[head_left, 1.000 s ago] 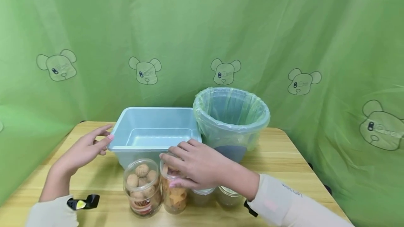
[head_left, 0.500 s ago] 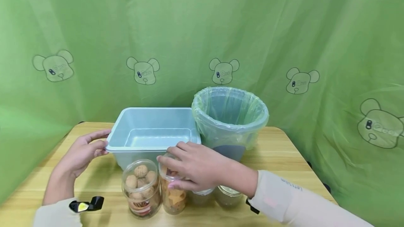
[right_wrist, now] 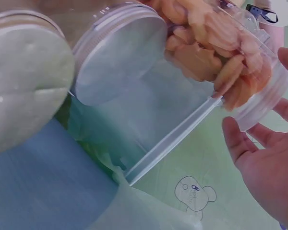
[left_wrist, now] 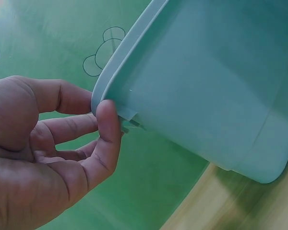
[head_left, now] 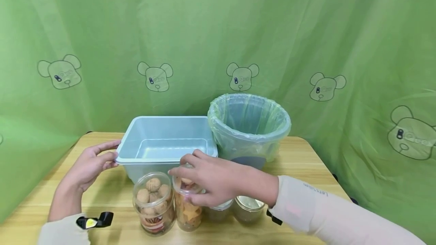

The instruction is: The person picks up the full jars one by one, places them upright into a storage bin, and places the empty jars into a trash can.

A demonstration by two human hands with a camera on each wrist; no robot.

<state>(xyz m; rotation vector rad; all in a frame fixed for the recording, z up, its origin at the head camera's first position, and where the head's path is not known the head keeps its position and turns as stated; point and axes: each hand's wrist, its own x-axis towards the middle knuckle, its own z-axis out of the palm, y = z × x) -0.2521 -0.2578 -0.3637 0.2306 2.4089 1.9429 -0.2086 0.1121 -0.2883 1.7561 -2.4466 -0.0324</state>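
My left hand (head_left: pixel 89 165) pinches the near left corner of the pale blue plastic bin (head_left: pixel 167 160); in the left wrist view its thumb and fingertips lie on either side of the rim (left_wrist: pixel 129 52). My right hand (head_left: pixel 214 179) reaches over a tall clear jar (head_left: pixel 189 211) of orange star-shaped cookies, fingers and thumb around its lid. The right wrist view shows the cookies (right_wrist: pixel 197 57) through the wall and the fingertips at the lid's edge. Beside it on the left stands a wider clear jar (head_left: pixel 154 203) of round brown cookies, or possibly walnuts.
Two clear jars with silvery tops, a nearer one (head_left: pixel 220 211) and one further right (head_left: pixel 249 205), stand under the right forearm. A round bucket (head_left: pixel 259 144) lined with a green bag stands right of the bin. All rest on a wooden table (head_left: pixel 303 169) before a green curtain (head_left: pixel 197 29).
My left hand has closed in on the bin's corner and now grips the rim. The right hand shifts slightly at the tall jar's lid; jars, bin and bucket stay put.
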